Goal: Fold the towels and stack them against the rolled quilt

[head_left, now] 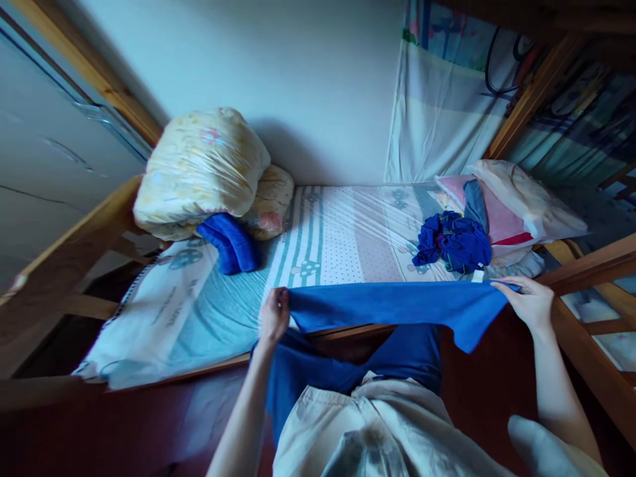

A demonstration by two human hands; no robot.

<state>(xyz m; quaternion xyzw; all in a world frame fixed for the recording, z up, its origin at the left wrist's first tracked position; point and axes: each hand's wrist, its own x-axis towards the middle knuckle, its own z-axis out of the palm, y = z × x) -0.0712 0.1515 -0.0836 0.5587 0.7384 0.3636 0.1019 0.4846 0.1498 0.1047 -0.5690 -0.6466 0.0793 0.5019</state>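
A blue short-sleeved shirt [377, 306] is stretched level above the near edge of the bed, folded lengthwise into a long strip. My left hand [275, 315] is closed on its left end. At the other end my right hand [527, 302] pinches the top corner, with a sleeve hanging down just inside it. A small white tag [477, 276] shows at the shirt's upper edge. Behind the right part of the shirt lies a crumpled heap of dark blue clothes [454, 242] on the bed. My lap in blue trousers is below.
The bed [342, 232] has a patterned sheet. At its left stand a bundled floral quilt [201, 172] and a folded bright blue item [231, 242]. A pink pillow [501, 209] and a white plastic bag [534, 195] lie at the right. Wooden rails [596, 265] flank both ends.
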